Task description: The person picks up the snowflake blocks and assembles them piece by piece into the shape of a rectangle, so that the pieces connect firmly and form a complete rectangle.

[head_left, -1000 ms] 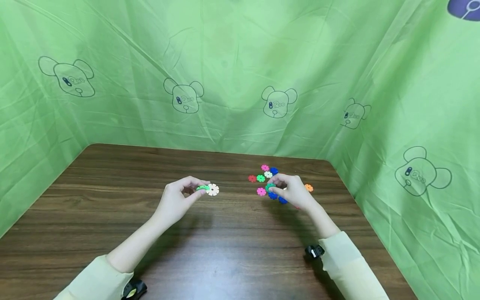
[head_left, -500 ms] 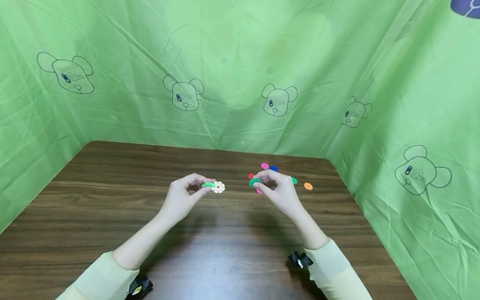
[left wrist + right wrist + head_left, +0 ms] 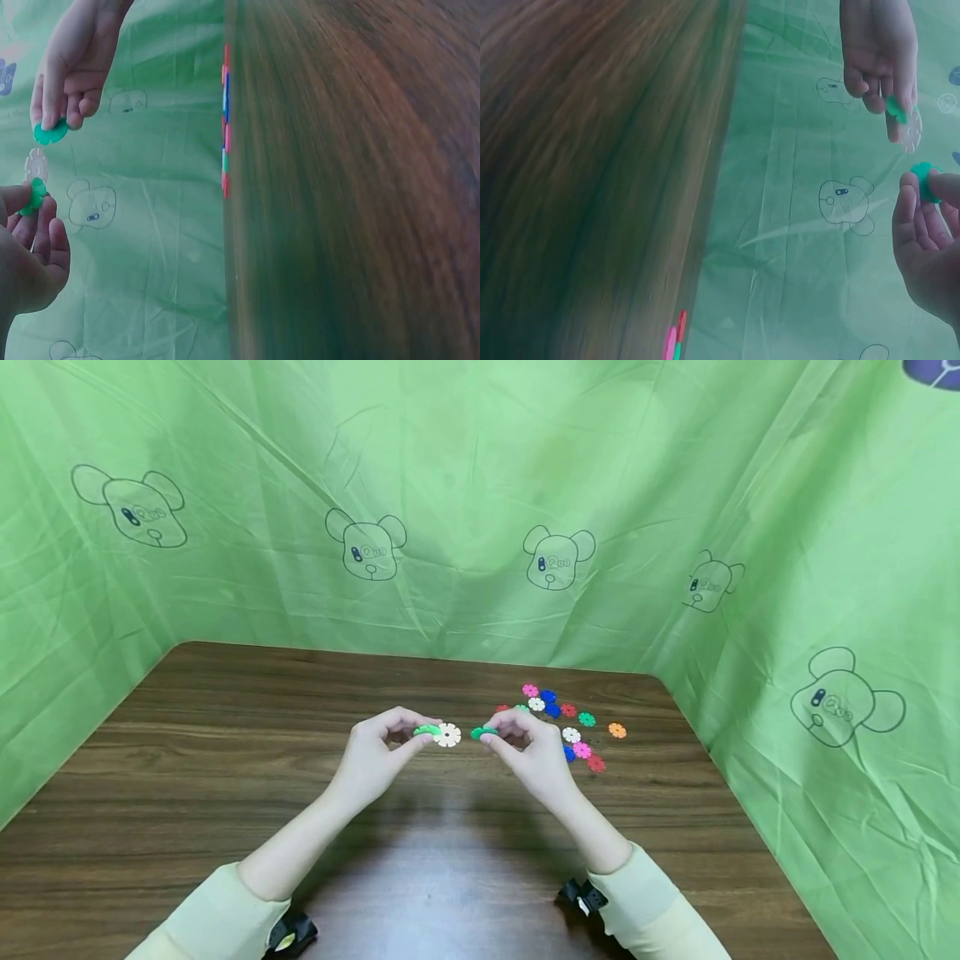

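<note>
Right hand (image 3: pixel 537 760) has moved leftward, pinching dark-green disc (image 3: pixel 479 733), best aligned slot-to-slot with white disc (image 3: pixel 450 736); left hand (image 3: pixel 373 762) pinches adjoining light-green disc (image 3: pixel 427 730).

table (image 3: pixel 225 752): dark wood-grain top
flower-shaped discs (image 3: pixel 567 711): loose cluster toward far right corner; pink, blue, white, red, green
orange disc (image 3: pixel 617 730): just outside cluster, nearest right edge
pink disc (image 3: pixel 530 691): nearest far edge

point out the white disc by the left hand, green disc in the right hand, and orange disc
White disc (image 3: pixel 449 736), head view: middle of its face
Green disc (image 3: pixel 50 135), left wrist view: its uncovered part
Orange disc (image 3: pixel 617 731), head view: middle of its face
</note>
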`<state>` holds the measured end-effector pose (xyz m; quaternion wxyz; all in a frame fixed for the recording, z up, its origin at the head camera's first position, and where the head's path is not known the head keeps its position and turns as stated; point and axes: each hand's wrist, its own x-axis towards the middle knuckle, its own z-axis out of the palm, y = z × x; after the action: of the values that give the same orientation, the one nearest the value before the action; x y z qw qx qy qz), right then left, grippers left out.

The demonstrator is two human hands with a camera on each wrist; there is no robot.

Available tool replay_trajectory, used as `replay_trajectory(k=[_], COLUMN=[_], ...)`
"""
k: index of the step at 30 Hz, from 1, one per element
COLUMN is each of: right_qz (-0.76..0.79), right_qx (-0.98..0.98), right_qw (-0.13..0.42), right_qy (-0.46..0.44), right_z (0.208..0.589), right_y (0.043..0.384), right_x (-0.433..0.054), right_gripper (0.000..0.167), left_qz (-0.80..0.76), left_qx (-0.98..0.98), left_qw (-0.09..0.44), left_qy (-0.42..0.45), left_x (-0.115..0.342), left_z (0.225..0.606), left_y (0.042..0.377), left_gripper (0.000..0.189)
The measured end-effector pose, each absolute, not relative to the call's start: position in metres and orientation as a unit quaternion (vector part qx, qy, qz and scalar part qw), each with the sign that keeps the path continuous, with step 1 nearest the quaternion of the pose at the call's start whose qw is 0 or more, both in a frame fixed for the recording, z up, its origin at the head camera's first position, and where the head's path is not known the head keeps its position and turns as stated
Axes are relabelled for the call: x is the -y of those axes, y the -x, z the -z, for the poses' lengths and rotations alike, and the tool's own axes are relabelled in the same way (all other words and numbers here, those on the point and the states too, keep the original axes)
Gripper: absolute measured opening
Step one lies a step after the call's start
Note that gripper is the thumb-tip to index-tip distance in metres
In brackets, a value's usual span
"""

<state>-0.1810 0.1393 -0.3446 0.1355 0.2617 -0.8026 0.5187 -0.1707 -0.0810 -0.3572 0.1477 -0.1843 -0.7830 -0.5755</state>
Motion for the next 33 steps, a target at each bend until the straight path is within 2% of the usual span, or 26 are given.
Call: replay_trajectory(k=[15,25,33], right_qz=[-0.552,-0.582,-0.589], right_qx=[0.778,0.758,0.761], right_qw=[0.12,0.114,0.102], right_qy=[-0.275,-0.271,-0.254], right_z=[0.3496,0.3528,0.3546], right_y=[0.1816,0.181,0.1777], right_x=[-0.131,-0.1298,-0.1297], right_gripper=[0.009,0.01,0.009], left_qz=[0.578,0.608,0.599], left_qx=[0.778,0.766,0.769], left_qw=[0.141,0.08,0.096], left_qy=[0.201,0.19,0.203], left_x=[0.0761,0.0757,0.0734], left_z=[0.3585,0.359,0.3585], left_y=[0.1685,0.1685,0.1682], left_gripper=[0.013,0.018,0.014])
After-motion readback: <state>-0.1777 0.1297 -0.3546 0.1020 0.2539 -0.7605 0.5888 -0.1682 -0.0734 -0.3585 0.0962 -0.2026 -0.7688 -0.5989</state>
